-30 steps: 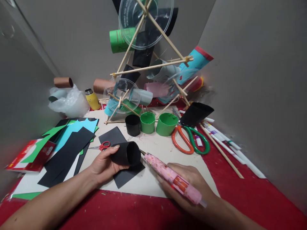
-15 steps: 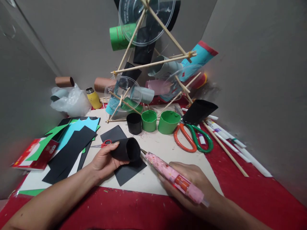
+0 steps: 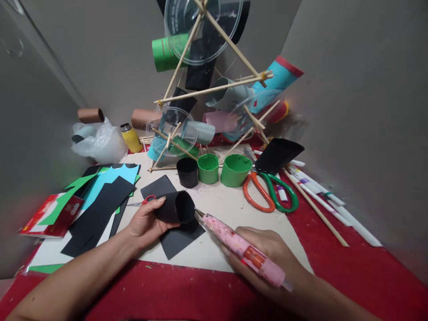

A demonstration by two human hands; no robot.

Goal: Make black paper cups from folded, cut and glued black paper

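With my left hand (image 3: 146, 226) I hold the black tube (image 3: 169, 207). My right hand (image 3: 265, 242) grips the glue gun (image 3: 230, 237), its tip (image 3: 198, 212) near the tube's three o'clock.

Dim, soft light; red tabletop (image 3: 180, 294) shadowed near bottom; wide-angle stretch toward sides; detail soft.

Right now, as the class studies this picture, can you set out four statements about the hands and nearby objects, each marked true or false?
1. The left hand holds a black paper tube. True.
2. Three green cups stand in a row. False: two green paper cups stand beside one black paper cup.
3. The right hand grips a pink, slender glue gun. True.
4. Both large scissor loops are green. False: one is orange.
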